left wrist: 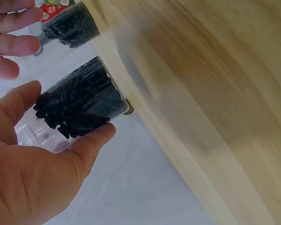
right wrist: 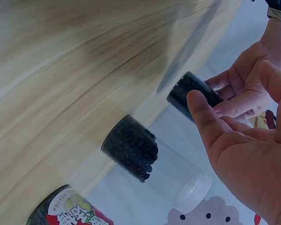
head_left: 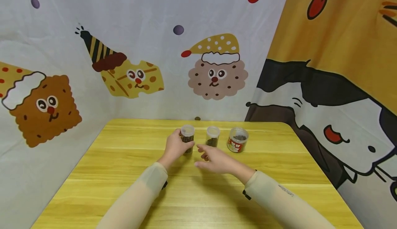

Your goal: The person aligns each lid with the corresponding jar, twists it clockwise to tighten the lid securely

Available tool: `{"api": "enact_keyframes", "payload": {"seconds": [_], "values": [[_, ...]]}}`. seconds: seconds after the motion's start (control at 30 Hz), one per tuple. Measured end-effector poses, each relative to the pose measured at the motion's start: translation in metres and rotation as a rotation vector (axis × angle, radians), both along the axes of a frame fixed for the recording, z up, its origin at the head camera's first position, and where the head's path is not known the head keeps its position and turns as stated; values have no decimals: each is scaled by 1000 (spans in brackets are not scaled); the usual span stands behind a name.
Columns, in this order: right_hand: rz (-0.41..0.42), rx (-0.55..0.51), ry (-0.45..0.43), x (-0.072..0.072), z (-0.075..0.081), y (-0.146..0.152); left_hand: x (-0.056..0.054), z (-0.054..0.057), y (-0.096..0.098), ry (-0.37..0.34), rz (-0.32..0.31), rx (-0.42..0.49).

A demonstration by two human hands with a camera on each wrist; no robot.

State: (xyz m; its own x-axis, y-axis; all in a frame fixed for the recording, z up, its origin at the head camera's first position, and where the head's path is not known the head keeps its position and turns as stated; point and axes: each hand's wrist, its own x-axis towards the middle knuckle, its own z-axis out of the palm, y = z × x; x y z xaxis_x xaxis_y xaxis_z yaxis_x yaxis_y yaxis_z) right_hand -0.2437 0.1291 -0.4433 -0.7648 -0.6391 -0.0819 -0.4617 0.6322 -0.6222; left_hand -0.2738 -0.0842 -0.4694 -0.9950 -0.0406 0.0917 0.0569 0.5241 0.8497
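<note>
My left hand (head_left: 176, 145) grips a clear plastic jar (head_left: 187, 131) with a whitish lid, thumb on one side and fingers on the other. Dark, bean-like pieces (left wrist: 84, 96) fill its lower part. The right hand (head_left: 217, 160) holds nothing; its fingers are loosely bent, close to the gripped jar and in front of a second similar jar (head_left: 212, 133). That middle jar also has dark pieces (right wrist: 131, 147) in its lower part, as the right wrist view shows. To its right stands a wider, shorter jar (head_left: 237, 140) with a red printed label and dark contents.
The three jars stand in a row toward the far side of a wood-grain table (head_left: 136, 191). A white cloth (head_left: 149, 12) with cartoon prints hangs behind it, and a yellow printed cloth (head_left: 297, 46) hangs at the right.
</note>
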Motion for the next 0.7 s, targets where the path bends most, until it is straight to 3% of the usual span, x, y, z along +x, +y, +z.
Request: {"api": "enact_keyframes", "payload": {"seconds": [0.4,0.7], "values": [[4,29,-18,-5,-7,-4,-9,-9,0,-3,3,-40],[-2,31,-40,-6,-13,0,-10,-13,-1,-13,-3,-52]]}}
